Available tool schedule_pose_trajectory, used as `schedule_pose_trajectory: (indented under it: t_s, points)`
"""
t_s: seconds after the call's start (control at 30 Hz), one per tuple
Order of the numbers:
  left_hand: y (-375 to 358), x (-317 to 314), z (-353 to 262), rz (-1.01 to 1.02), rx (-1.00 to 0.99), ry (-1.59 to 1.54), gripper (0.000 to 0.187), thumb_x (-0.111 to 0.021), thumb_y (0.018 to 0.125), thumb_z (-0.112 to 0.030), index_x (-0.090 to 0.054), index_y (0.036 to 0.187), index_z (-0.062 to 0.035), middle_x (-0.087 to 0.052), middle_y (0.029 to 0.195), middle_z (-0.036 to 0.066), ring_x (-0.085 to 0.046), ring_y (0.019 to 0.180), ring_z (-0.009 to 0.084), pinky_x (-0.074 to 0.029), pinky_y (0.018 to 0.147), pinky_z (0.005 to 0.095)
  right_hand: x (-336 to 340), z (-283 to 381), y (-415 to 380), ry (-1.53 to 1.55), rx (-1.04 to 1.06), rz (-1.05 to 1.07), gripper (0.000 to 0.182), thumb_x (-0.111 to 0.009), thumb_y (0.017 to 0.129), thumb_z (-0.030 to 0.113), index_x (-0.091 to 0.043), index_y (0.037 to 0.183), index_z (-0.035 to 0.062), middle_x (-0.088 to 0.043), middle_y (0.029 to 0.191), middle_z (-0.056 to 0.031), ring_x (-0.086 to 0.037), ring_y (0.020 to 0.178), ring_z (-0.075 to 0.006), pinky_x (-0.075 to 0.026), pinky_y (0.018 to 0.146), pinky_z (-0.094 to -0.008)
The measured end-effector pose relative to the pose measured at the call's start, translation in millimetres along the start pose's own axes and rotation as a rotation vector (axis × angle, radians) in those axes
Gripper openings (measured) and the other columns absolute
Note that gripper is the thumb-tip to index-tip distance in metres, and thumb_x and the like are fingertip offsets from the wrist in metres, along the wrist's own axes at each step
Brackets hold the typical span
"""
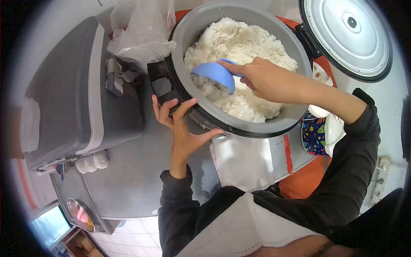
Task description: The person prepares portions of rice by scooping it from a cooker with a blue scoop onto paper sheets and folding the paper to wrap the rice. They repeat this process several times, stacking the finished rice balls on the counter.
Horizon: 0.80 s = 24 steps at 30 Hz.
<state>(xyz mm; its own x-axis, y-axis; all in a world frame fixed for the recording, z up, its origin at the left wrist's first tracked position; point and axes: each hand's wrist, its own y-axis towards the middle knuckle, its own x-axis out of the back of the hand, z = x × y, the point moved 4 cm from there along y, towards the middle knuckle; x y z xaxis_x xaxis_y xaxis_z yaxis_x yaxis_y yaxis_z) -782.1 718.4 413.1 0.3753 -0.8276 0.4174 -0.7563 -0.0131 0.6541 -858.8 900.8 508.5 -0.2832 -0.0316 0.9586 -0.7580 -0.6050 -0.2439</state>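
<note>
A large rice cooker [177, 47] with a grey inner pot holds a mound of white cooked rice [239, 43]. My right hand [267, 79] is closed on the handle of a blue plastic scoop [214, 77]. The scoop is tilted over the left side of the pot, with rice at its mouth. On the cooker's near left outer edge rests my left hand [184, 126], fingers spread and thumb stretched along the rim. The cooker's round metal lid [349, 32] is swung open at the upper right.
A clear plastic bag [143, 36] sits left of the cooker, beside a big dark grey box [64, 94]. White sheets [242, 162] lie in front. A patterned container [314, 135] stands at right, near power sockets [379, 180]. A metal bowl [80, 214] is at lower left.
</note>
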Motion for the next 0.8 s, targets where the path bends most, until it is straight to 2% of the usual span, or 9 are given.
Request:
schedule_pose_trajectory:
  t_s: [0.1,0.23,0.3,0.37,0.4,0.5,0.57,0.7,0.8]
  points:
    - [-4,1,-2,0.039,0.031,0.005,0.089,-0.088,0.042,-0.048,-0.051,0.117,-0.0179,-0.025,0.119,0.008,-0.008,0.13,0.0403,-0.016,0.108,0.0551,4,14,17,-0.086,-0.019,0.073,0.073,-0.055,0.073,-0.006,-0.03,0.141,0.0077,-0.06,0.07,-0.0236,-0.062,0.067,-0.0352,-0.05,0.064,-0.0441]
    - [-3,2,-4,0.021,0.017,-0.014,0.088,-0.087,0.044,-0.048,-0.05,0.118,-0.0183,-0.025,0.119,0.009,-0.008,0.129,0.0397,-0.015,0.108,0.0553,-6,43,-33,-0.138,-0.051,-0.11,0.083,-0.06,0.066,-0.005,-0.024,0.14,0.0021,-0.057,0.069,-0.024,-0.062,0.066,-0.0376,-0.049,0.058,-0.0463]
    - [2,2,-2,0.018,-0.001,0.003,0.088,-0.087,0.044,-0.048,-0.05,0.118,-0.0183,-0.025,0.119,0.01,-0.008,0.129,0.0395,-0.014,0.108,0.0552,-3,43,-37,-0.122,-0.164,-0.009,0.086,-0.061,0.064,-0.004,-0.022,0.141,0.0025,-0.058,0.073,-0.0253,-0.061,0.067,-0.0397,-0.049,0.059,-0.046]
    - [-1,2,-3,0.019,0.003,-0.019,0.088,-0.087,0.045,-0.047,-0.05,0.119,-0.0181,-0.025,0.12,0.01,-0.007,0.13,0.0392,-0.014,0.109,0.0551,-17,37,-24,0.067,-0.012,-0.104,0.085,-0.06,0.065,-0.004,-0.023,0.141,0.0045,-0.058,0.074,-0.0262,-0.06,0.068,-0.0418,-0.049,0.062,-0.0462]
    - [-2,1,-5,0.032,0.019,-0.008,0.088,-0.087,0.045,-0.046,-0.049,0.12,-0.018,-0.025,0.12,0.01,-0.007,0.13,0.0391,-0.015,0.109,0.0541,-21,32,0,0.086,-0.068,-0.014,0.082,-0.059,0.067,-0.003,-0.024,0.141,0.0044,-0.057,0.074,-0.0257,-0.059,0.07,-0.0427,-0.048,0.064,-0.0459]
    - [-1,2,-7,0.019,0.001,-0.03,0.088,-0.087,0.047,-0.045,-0.049,0.121,-0.0179,-0.024,0.122,0.01,-0.006,0.131,0.0397,-0.016,0.109,0.053,-13,48,-32,0.07,-0.173,-0.004,0.078,-0.06,0.069,-0.002,-0.028,0.139,0.002,-0.057,0.071,-0.0256,-0.059,0.074,-0.0421,-0.047,0.067,-0.0462]
    - [0,1,-7,0.01,0.012,-0.044,0.088,-0.087,0.047,-0.045,-0.048,0.121,-0.018,-0.024,0.123,0.01,-0.006,0.131,0.04,-0.017,0.109,0.0526,0,49,-47,-0.035,-0.152,-0.052,0.076,-0.06,0.069,-0.002,-0.029,0.138,0.0011,-0.057,0.07,-0.0246,-0.06,0.076,-0.0416,-0.047,0.068,-0.0455]
    - [-2,2,-5,0.02,0.005,-0.041,0.087,-0.087,0.048,-0.045,-0.048,0.122,-0.0184,-0.024,0.124,0.01,-0.006,0.131,0.0407,-0.018,0.109,0.0522,-8,51,-21,0.14,-0.164,0.051,0.076,-0.056,0.07,-0.005,-0.027,0.139,0.0003,-0.058,0.073,-0.0281,-0.058,0.075,-0.0416,-0.047,0.068,-0.0469]
    - [-2,1,-3,0.014,0.021,-0.053,0.086,-0.086,0.049,-0.046,-0.049,0.122,-0.0187,-0.025,0.124,0.009,-0.006,0.131,0.0404,-0.018,0.109,0.0521,-14,49,-32,0.101,-0.09,-0.167,0.064,-0.05,0.073,-0.007,-0.035,0.135,-0.0009,-0.059,0.071,-0.0262,-0.058,0.069,-0.0433,-0.046,0.068,-0.0482]
